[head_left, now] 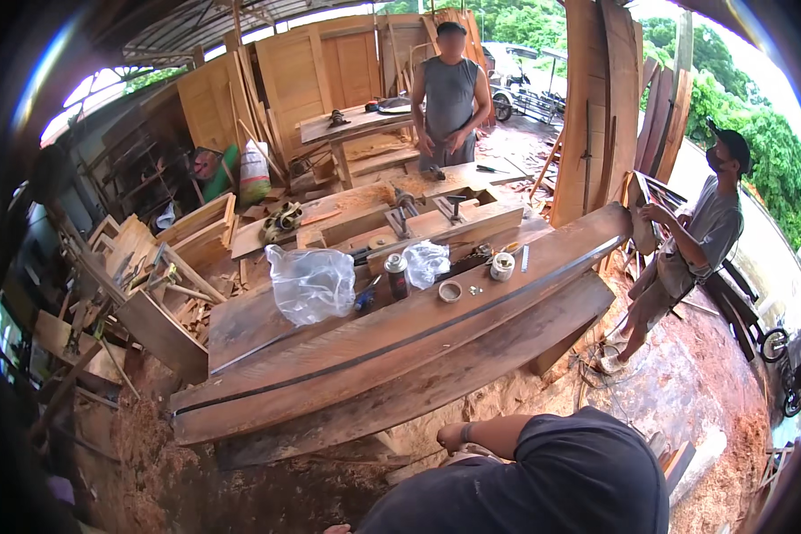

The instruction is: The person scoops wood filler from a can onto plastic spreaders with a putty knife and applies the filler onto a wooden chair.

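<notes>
Right hand [450, 436] near the lower plank [418, 392], left hand [337, 529] mostly cut off; cannot tell either's grip.

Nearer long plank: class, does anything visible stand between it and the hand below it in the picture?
Nothing visible stands between the hand and the near edge of the nearer long plank; only a gap shows. The dark-striped plank lies beyond it, out of that path.

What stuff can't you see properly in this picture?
All in the head view:
Hand at lower middle: fingers turned out of sight, so its grip can't be told.
Bit of skin: cut off by the lower edge.
Person in the sleeveless top: lower legs hidden behind the workbench.
Tiny pieces beside the round tub: too small to tell.
</notes>
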A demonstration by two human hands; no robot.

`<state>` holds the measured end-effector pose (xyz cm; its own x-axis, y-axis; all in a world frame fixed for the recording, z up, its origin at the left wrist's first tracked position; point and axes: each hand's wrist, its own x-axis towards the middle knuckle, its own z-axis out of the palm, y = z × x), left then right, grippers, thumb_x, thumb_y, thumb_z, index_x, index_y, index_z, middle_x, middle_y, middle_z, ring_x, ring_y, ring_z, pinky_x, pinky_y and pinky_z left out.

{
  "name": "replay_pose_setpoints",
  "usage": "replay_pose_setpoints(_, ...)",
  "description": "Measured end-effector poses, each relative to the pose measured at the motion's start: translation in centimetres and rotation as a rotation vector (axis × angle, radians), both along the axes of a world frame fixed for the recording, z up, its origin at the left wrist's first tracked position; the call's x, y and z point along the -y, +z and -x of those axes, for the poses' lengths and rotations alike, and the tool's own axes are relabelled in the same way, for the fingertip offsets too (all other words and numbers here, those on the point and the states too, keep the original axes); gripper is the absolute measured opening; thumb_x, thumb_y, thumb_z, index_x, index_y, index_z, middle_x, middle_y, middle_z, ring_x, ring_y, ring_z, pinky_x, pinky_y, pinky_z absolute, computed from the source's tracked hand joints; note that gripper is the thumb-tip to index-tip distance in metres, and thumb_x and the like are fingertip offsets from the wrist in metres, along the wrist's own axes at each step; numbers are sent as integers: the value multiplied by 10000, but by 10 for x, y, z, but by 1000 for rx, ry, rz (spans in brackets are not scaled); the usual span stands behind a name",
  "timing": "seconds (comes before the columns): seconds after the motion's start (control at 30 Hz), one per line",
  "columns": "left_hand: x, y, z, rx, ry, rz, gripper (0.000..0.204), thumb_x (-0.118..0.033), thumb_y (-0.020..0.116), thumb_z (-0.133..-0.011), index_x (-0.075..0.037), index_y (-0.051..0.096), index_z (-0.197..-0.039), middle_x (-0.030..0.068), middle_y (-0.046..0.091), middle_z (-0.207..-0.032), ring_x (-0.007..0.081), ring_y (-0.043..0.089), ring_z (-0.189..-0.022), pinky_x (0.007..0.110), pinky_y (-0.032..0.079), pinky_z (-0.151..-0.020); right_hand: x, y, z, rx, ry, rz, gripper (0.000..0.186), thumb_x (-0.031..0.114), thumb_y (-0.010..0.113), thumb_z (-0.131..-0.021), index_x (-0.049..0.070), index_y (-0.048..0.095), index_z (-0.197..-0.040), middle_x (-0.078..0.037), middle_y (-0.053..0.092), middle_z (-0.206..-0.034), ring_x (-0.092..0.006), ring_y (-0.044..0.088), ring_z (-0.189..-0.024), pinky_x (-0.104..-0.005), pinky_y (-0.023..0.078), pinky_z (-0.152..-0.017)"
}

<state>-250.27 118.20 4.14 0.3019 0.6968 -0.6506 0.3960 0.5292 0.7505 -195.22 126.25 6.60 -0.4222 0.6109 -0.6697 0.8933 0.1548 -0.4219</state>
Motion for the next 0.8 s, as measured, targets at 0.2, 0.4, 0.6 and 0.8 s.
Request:
replay_pose_setpoints(0.2, 19, -17, 32, 122, -26, 117, 214, -14, 578, -1027, -10, 777, -1104, 14, 743, -908, 124, 628, -742, 292, 502, -659, 16, 16, 31, -89, -47, -138, 423, 349, 880, -789, 98, 791, -1117, -194, 785, -1116, -416, 738, -1081, -530, 577, -919)
replay_pose_setpoints(0.4, 13, -15, 32, 16, -36, 64, 216, -72, 604, -1048, -14, 790, -1142, 38, 773, -995, 150, 669, -866, 320, 532, -786, 1, 7, 11, -122, -16, -122, 339, 327, 886, -760, 122, 781, -1009, -171, 783, -1015, -410, 741, -994, -526, 574, -856)
replay_pose_setpoints(0.6, 6, -11, 34, 2, -74, 8, 233, -129, 630, -1069, -18, 802, -1180, 61, 802, -1082, 177, 710, -991, 349, 561, -913, -5, 11, 9, -185, -117, -138, 294, 332, 885, -766, 111, 789, -934, -169, 779, -947, -394, 750, -960, -525, 575, -832)
replay_pose_setpoints(0.8, 11, -11, 47, -14, -122, -150, 256, -177, 652, -1087, -21, 813, -1212, 81, 827, -1154, 199, 744, -1094, 372, 586, -1019, -6, 24, 35, -114, 11, -111, 314, 407, 887, -792, 158, 825, -973, -134, 795, -970, -379, 750, -990, -518, 569, -844)
